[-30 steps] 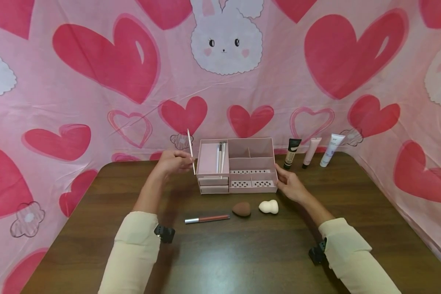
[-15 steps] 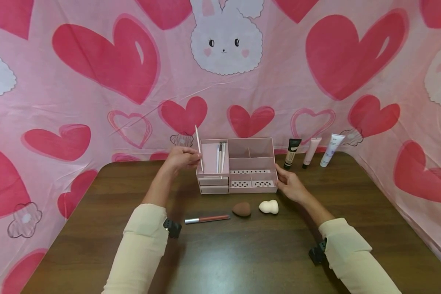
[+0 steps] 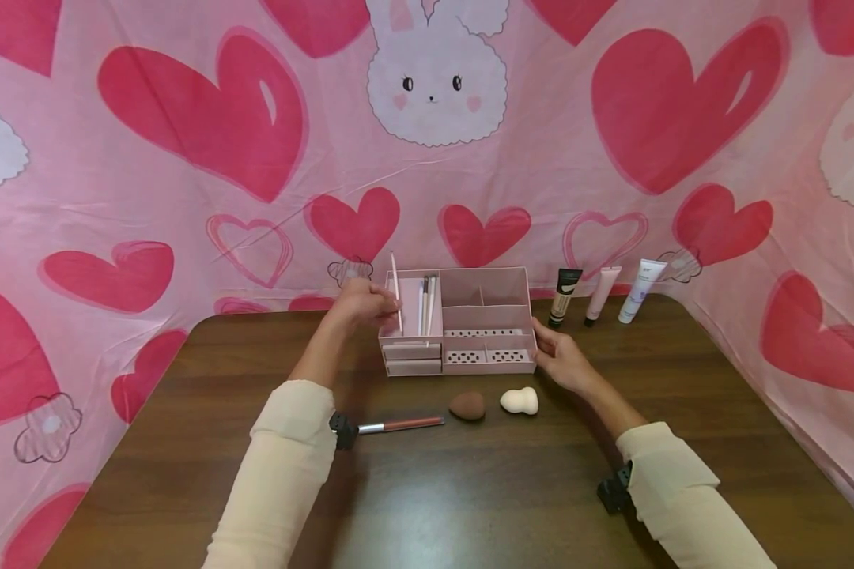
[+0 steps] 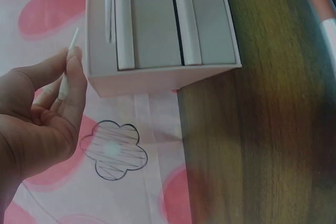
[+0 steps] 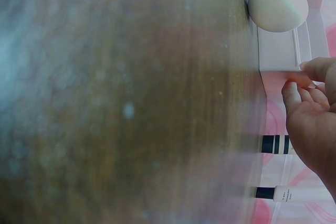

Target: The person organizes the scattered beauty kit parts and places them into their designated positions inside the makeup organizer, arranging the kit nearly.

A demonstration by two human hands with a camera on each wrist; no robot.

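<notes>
In the head view, my left hand (image 3: 364,304) pinches a slim, pale makeup brush (image 3: 396,288) between thumb and fingers. The brush stands nearly upright over the left top compartment of a pink makeup organizer (image 3: 462,282). Several brushes (image 3: 427,304) lean together in that same compartment. From the left wrist, the brush end (image 4: 74,38) pokes past the fingertips, beside the organizer's drawer fronts (image 4: 155,19). My right hand (image 3: 564,359) holds the organizer's right side near the front; in the right wrist view its thumb (image 5: 315,69) lies at the edge, fingers along the outer wall.
Before the organizer lie a lip gloss tube (image 3: 406,424), a brown makeup sponge (image 3: 467,406) and a cream one (image 3: 519,401). A black tube (image 3: 564,296), a pink tube (image 3: 602,295) and a white tube (image 3: 641,292) stand at right. Heart-patterned cloth (image 3: 270,229) hangs behind the table.
My left hand has moved right with the brush, from beside the organizer's left wall to over its left compartment. The right hand has stayed at the organizer's side.
</notes>
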